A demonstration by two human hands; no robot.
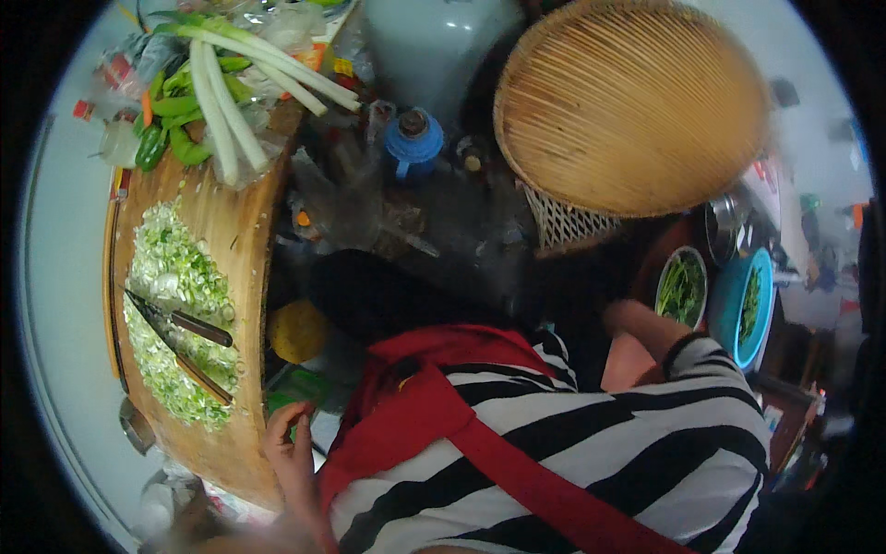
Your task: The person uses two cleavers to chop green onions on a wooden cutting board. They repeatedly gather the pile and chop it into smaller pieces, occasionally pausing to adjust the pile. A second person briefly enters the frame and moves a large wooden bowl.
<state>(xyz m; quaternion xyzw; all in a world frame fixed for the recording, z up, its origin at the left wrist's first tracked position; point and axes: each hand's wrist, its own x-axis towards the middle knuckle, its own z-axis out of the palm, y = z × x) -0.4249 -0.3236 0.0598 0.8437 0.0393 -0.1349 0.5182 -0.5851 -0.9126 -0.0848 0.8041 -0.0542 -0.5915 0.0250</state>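
Note:
My left hand (294, 443) is at the front edge of a thick wooden chopping board (242, 277), its fingers loosely curled and apart with nothing between them. On the board lies a wide spread of chopped green onion (194, 266). Two knives rest on it, one with a dark handle (201, 327) and one with a lighter wooden handle (204, 377). Whole green onion stalks (225, 118) and green peppers (173, 107) are piled at the board's far end. My right hand (626, 318) is out to the right, blurred, near a bowl of leafy greens (682, 287); its fingers do not show clearly.
A large round woven bamboo tray (633, 104) sits ahead on the right, above a lattice-sided basket (571, 218). A blue vessel (414, 142) stands on the floor by a big grey container (443, 55). To the right is a light-blue basin (761, 305) with greens.

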